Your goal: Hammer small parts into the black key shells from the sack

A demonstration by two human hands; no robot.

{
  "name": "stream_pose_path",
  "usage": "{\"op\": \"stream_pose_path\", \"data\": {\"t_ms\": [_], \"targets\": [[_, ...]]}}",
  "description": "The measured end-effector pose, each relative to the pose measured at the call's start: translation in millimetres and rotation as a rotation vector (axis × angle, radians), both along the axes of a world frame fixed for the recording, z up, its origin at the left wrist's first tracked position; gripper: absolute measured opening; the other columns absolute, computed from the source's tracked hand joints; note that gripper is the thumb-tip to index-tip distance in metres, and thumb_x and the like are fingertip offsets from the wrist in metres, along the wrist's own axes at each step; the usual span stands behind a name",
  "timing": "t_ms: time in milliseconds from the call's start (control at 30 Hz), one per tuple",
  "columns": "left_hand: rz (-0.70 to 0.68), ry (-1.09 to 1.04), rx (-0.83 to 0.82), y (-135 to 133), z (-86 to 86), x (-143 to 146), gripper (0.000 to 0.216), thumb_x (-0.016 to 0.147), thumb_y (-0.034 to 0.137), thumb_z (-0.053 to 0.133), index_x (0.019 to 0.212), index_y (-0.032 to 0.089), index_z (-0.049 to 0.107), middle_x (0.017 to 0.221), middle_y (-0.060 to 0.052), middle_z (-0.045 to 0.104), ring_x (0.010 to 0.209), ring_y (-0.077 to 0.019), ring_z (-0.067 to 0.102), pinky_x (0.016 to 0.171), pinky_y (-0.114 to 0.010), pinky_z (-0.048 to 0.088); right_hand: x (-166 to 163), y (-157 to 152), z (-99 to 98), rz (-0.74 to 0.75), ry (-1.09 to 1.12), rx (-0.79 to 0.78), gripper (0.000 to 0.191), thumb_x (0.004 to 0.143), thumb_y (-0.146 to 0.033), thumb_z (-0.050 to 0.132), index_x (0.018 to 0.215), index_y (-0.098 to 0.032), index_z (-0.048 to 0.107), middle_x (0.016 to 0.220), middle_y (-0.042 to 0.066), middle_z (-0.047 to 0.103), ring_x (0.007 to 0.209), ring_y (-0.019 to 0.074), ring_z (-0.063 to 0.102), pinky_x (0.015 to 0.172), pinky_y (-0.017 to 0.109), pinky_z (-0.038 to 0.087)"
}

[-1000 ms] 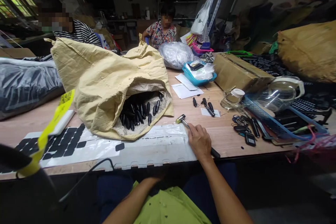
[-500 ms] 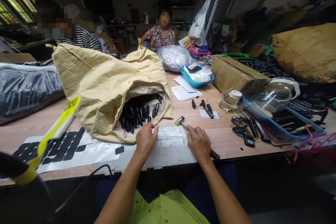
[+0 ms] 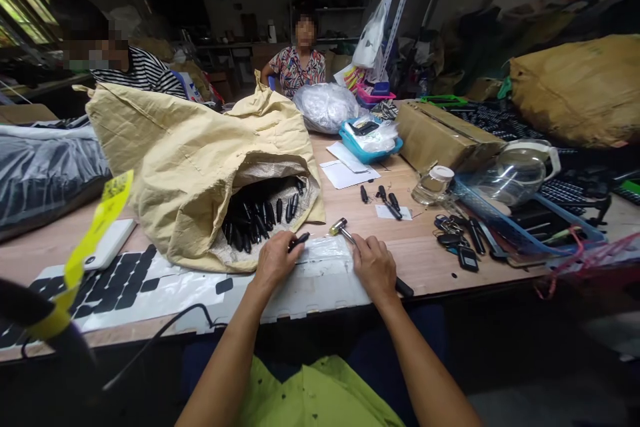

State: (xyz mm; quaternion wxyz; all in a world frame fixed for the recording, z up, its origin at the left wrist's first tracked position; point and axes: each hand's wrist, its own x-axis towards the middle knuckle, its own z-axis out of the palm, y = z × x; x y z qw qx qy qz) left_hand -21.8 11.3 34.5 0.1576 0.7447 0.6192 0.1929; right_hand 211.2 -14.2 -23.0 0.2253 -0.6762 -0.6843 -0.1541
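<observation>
- Just below the middle of the frame, at the upper edge of a pale sheet (image 3: 325, 281) on the worktop (image 3: 425, 265): slim black piece (image 3: 300, 241) in the left hand (image 3: 277, 257), with a narrow grip pinched about it and one end jutting toward the right.
- Looks rigid and light, easy to carry in the fingertips; plastic or metal, cannot tell.
- Smooth and faintly glossy, so probably a little slippery; better pinched firmly around the body, thumb against fingers, with the protruding end left free.
- Unlikely to break under finger pressure, judging by the solid shape; more apt to roll or twist than to bend.
- Slightly right of there: hammer (image 3: 337, 226) in the right hand (image 3: 376, 267), with the grip wrapped around the shaft, head toward the upper left, dark handle end showing at lower right.
- Seems stiff and head-heavy; steadier when held close to the head, freer in swing when held farther back on the handle.
- Left of centre: beige sack (image 3: 200, 140), gaping toward the bottom of the frame, with similar black pieces (image 3: 250, 220) heaped inside; soft and floppy cloth, best taken by the rim.
- Right of centre: loose black pieces (image 3: 394, 201), partly on a white card (image 3: 384, 213); likely to handle the same way.
</observation>
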Motion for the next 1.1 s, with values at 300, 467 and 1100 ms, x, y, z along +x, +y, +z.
{"op": "stream_pose_path", "data": {"t_ms": [300,467,1100], "targets": [[-0.117,-0.135,0.004,-7.4,-28.9,10.1,0.013,0.083,0.026,0.067,0.095,0.023,0.07,0.091,-0.003,0.064,0.091,-0.0216,0.06,0.084,-0.033,0.046,3.6,1.1,0.8,0.01,0.018,-0.021,0.032,0.089,-0.016,0.053,0.115,-0.027,0.069,0.082,0.004,0.059,0.078,0.0188,0.048,0.066,0.03,0.032],[-0.11,-0.169,-0.019,-3.5,-30.7,9.7,0.012,0.08,0.026,0.07,0.093,0.024,0.072,0.09,-0.003,0.066,0.092,-0.0219,0.06,0.085,-0.034,0.046,5.4,-4.4,7.1,0.08,0.172,-0.016,0.033,0.092,-0.019,0.049,0.117,-0.026,0.07,0.085,0.005,0.065,0.081,0.0186,0.056,0.071,0.028,0.042],[-0.038,-0.205,-0.102,1.4,-22.5,19.9,0.008,0.075,0.019,0.073,0.081,0.024,0.075,0.085,0.0,0.068,0.089,-0.0199,0.061,0.082,-0.032,0.045,-25.4,-44.5,24.4,0.448,0.496,-0.129,0.036,0.095,-0.022,0.045,0.121,-0.029,0.069,0.092,0.003,0.073,0.087,0.0145,0.069,0.078,0.024,0.055]]}}
